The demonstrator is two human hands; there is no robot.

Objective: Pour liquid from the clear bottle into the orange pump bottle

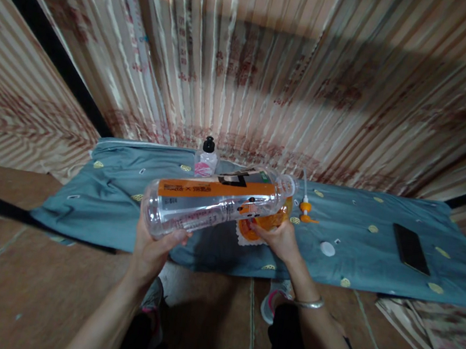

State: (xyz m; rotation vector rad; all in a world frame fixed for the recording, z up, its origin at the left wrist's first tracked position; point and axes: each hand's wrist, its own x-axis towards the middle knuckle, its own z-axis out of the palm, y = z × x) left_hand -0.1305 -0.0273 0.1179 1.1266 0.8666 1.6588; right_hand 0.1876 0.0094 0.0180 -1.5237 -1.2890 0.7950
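A large clear bottle (211, 200) with an orange and grey label lies tilted in the air, its bottom to the left and its open neck up to the right. My left hand (155, 245) is wrapped round its base end. Beneath the neck, my right hand (278, 238) grips an orange bottle (272, 222), partly hidden by the clear one. How far the neck meets the orange bottle's mouth cannot be made out. An orange pump top (306, 208) with a clear tube lies on the cloth to the right, and a white round cap (328, 248) is nearer the front.
The blue patterned cloth (369, 211) covers a long, narrow surface. A small clear bottle with a black cap (206, 158) stands at the back. Towards the right end lies a dark flat object (411, 249). A striped curtain (249, 71) hangs behind.
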